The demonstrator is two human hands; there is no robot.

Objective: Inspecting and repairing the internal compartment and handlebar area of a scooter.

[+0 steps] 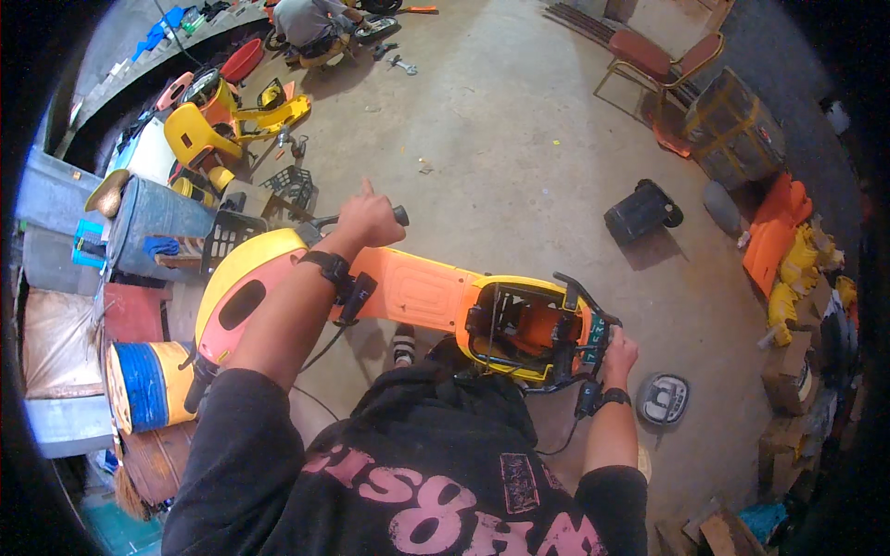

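Note:
A small orange and yellow electric scooter [413, 289] stands crosswise in front of me, its front to the left. My left hand [369, 219] is closed round the far handlebar [400, 216], its index finger stretched outward. At the scooter's rear, my right hand [619, 357] has its fingers curled at the black rear rack [577, 289], beside the green number plate [593, 341]. The opening under the seat [528, 320] shows an orange inside and dark parts; no seat covers it. A black device with a cable is strapped near each wrist.
A black bin [642, 215] and a grey-white oval part [664, 398] are on the floor to the right. Blue drums [162, 227], a yellow seat [197, 134] and scooter parts crowd the left. Another person [311, 23] crouches far off. A red chair [649, 57] and boxes line the right.

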